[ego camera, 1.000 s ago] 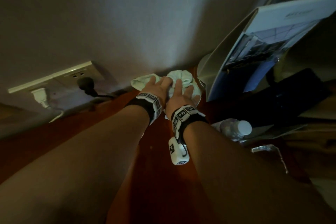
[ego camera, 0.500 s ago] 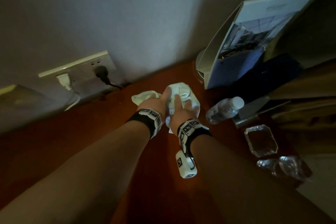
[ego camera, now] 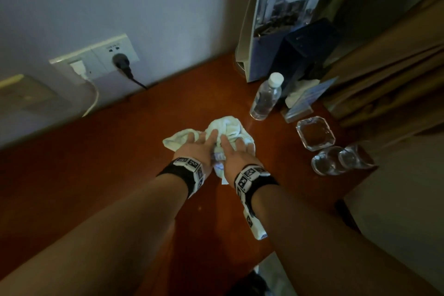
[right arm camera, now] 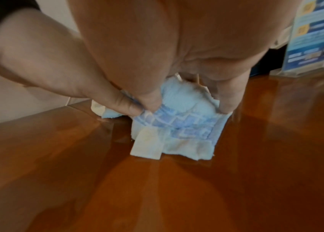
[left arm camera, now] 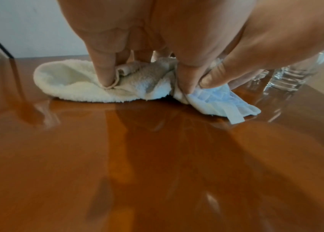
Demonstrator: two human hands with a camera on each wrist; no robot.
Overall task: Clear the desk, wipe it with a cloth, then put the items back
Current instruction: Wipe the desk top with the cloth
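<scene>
A bunched white cloth (ego camera: 228, 127) with a blue checked hem lies in the middle of the glossy red-brown desk (ego camera: 120, 163). Both hands lie side by side on top of it. My left hand (ego camera: 197, 145) covers its left part and my right hand (ego camera: 236, 151) its right part. In the left wrist view the left fingers (left arm camera: 105, 73) dig down into the cloth (left arm camera: 67, 83). In the right wrist view the two thumbs pinch the hem of the cloth (right arm camera: 187, 109) and a right finger (right arm camera: 228, 98) curls down beside it.
A water bottle (ego camera: 265, 97), a sign stand (ego camera: 305, 101), a glass ashtray (ego camera: 314, 133) and two glasses (ego camera: 331, 161) crowd the desk's right end. A brochure (ego camera: 283, 14) and a black box (ego camera: 305, 53) stand in the corner. Wall sockets (ego camera: 103, 57) hold plugs. Curtain (ego camera: 389, 60) hangs at right.
Both hands have dragged the cloth from close to the wall back toward me, to the middle of the desk. The bottle, ashtray and glasses have come into view.
</scene>
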